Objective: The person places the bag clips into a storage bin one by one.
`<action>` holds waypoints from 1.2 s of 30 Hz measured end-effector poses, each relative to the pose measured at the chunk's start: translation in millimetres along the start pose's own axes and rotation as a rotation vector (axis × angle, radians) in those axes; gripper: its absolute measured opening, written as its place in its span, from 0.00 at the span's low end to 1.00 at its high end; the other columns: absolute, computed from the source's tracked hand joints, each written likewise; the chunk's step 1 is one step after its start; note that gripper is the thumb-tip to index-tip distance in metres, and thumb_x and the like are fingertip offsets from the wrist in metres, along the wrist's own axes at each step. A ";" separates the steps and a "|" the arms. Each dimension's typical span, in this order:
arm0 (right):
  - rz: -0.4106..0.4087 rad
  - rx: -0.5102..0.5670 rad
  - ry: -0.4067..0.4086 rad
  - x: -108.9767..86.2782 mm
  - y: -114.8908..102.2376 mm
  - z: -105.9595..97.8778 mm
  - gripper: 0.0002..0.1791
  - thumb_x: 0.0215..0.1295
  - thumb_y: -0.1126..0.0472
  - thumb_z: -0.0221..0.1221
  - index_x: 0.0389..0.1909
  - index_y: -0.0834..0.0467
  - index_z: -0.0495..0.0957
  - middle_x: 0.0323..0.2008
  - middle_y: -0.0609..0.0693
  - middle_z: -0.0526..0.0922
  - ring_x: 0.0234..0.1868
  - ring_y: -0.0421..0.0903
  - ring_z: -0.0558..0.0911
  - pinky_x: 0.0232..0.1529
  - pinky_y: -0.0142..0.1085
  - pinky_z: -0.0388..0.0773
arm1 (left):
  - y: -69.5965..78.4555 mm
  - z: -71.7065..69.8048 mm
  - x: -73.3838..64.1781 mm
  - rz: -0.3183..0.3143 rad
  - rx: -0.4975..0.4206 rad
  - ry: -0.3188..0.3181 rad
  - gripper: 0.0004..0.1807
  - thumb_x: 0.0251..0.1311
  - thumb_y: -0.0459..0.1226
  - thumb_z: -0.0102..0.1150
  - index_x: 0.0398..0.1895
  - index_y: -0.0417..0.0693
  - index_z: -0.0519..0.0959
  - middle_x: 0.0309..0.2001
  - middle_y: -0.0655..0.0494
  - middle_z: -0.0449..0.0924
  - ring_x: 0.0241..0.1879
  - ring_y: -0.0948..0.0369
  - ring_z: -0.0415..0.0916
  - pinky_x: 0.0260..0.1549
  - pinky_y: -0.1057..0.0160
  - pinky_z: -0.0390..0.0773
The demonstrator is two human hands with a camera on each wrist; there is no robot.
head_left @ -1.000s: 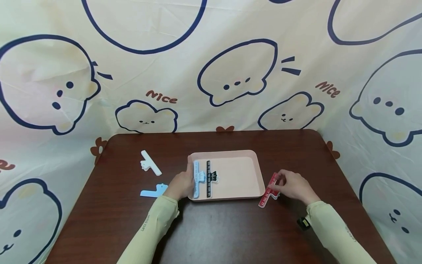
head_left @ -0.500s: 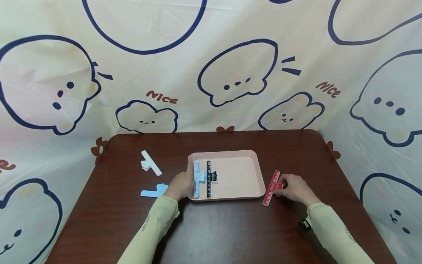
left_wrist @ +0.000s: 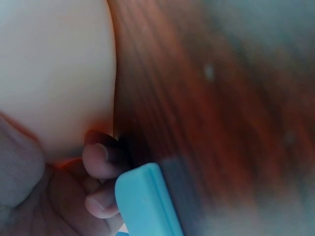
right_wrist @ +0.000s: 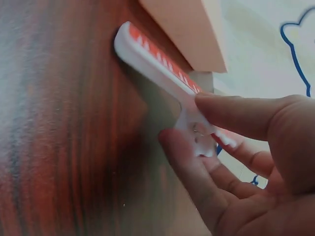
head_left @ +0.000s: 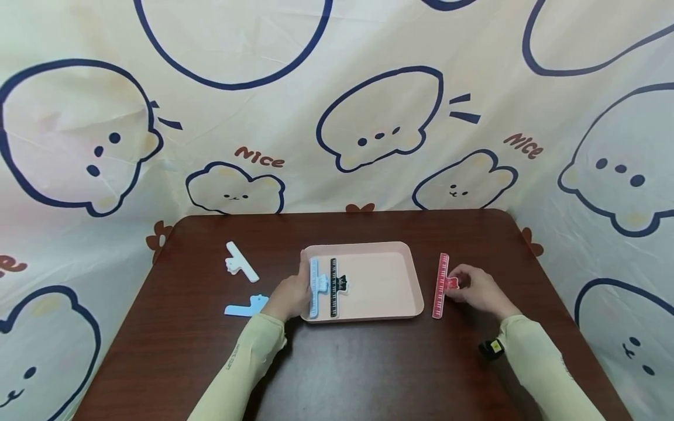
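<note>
My right hand (head_left: 478, 290) pinches a red ruler clip (head_left: 441, 286) by its handle, to the right of the pink tray (head_left: 384, 283). In the right wrist view thumb and fingers close on the handle of the clip (right_wrist: 155, 66), whose scale strip points away from the hand. My left hand (head_left: 289, 296) grips the tray's left side, with curled fingertips by the tray wall (left_wrist: 59, 64) in the left wrist view. Inside the tray, a light blue ruler clip (head_left: 314, 287) and a black one (head_left: 334, 287) lie side by side at the left.
Left of the tray, a white clip (head_left: 242, 261) and a blue clip (head_left: 239, 309) lie on the dark wooden table (head_left: 358, 368). The blue one is close by the left fingers. A patterned cloth (head_left: 368, 193) hangs behind the table.
My right hand has shifted its hold to the red clip's handle and turned the clip nearly upright in the head view, slightly farther right of the tray. The left hand stays in place.
</note>
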State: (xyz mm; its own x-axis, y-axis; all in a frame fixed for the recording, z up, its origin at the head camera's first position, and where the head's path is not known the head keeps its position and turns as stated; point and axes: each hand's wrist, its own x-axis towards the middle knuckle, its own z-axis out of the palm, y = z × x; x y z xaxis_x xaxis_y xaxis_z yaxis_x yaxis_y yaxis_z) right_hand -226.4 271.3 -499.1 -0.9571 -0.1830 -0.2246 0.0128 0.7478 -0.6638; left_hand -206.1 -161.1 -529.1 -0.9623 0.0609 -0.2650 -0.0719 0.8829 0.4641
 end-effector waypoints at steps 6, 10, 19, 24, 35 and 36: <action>0.060 0.248 -0.012 4.4 6.7 -8.7 0.22 0.68 0.60 0.69 0.58 0.65 0.77 0.43 0.60 0.82 0.39 0.49 0.89 0.43 0.39 0.86 | 1.0 -0.3 -0.3 0.011 0.011 0.001 0.46 0.79 0.42 0.43 0.83 0.55 0.22 0.52 0.39 0.83 0.43 0.52 0.84 0.58 0.43 0.79; 0.084 0.371 -0.017 4.8 7.3 -13.8 0.25 0.72 0.60 0.65 0.62 0.71 0.72 0.45 0.61 0.82 0.40 0.47 0.90 0.46 0.42 0.87 | 2.5 -1.1 0.3 0.023 0.018 0.010 0.47 0.78 0.40 0.44 0.83 0.54 0.22 0.51 0.39 0.83 0.41 0.52 0.84 0.57 0.44 0.80; 0.132 0.606 -0.059 2.4 2.5 -24.4 0.24 0.79 0.61 0.56 0.65 0.74 0.65 0.47 0.52 0.81 0.43 0.36 0.86 0.53 0.41 0.85 | 2.1 -0.7 -0.1 0.013 0.025 0.011 0.47 0.79 0.41 0.43 0.83 0.54 0.22 0.47 0.40 0.83 0.40 0.52 0.83 0.56 0.43 0.80; 0.147 0.674 -0.088 2.0 -2.7 -24.5 0.23 0.78 0.61 0.56 0.64 0.73 0.65 0.47 0.50 0.79 0.44 0.36 0.86 0.54 0.39 0.84 | 1.3 -0.6 -0.2 0.017 0.022 0.013 0.45 0.80 0.43 0.42 0.83 0.55 0.22 0.49 0.40 0.83 0.42 0.51 0.84 0.57 0.43 0.80; 0.133 0.715 -0.121 3.8 -7.9 -19.5 0.15 0.79 0.65 0.52 0.57 0.71 0.65 0.48 0.55 0.75 0.44 0.39 0.86 0.56 0.41 0.83 | 0.2 0.4 -0.2 0.039 0.034 0.024 0.47 0.78 0.41 0.44 0.83 0.52 0.23 0.48 0.40 0.84 0.40 0.53 0.84 0.56 0.44 0.81; 0.133 0.714 -0.123 4.2 -9.7 -19.2 0.15 0.80 0.65 0.52 0.57 0.71 0.64 0.48 0.56 0.75 0.44 0.40 0.86 0.57 0.41 0.82 | 0.1 0.4 -0.3 0.038 0.031 0.023 0.47 0.78 0.41 0.44 0.83 0.52 0.23 0.48 0.40 0.84 0.40 0.53 0.84 0.56 0.44 0.81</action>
State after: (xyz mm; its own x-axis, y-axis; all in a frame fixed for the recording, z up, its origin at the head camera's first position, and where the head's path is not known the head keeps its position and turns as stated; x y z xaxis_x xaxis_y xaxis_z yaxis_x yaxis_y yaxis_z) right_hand -236.1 275.6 -479.9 -0.8957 -0.2211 -0.3857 0.3517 0.1783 -0.9190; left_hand -205.7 -160.8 -529.3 -0.9700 0.0840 -0.2283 -0.0277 0.8943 0.4466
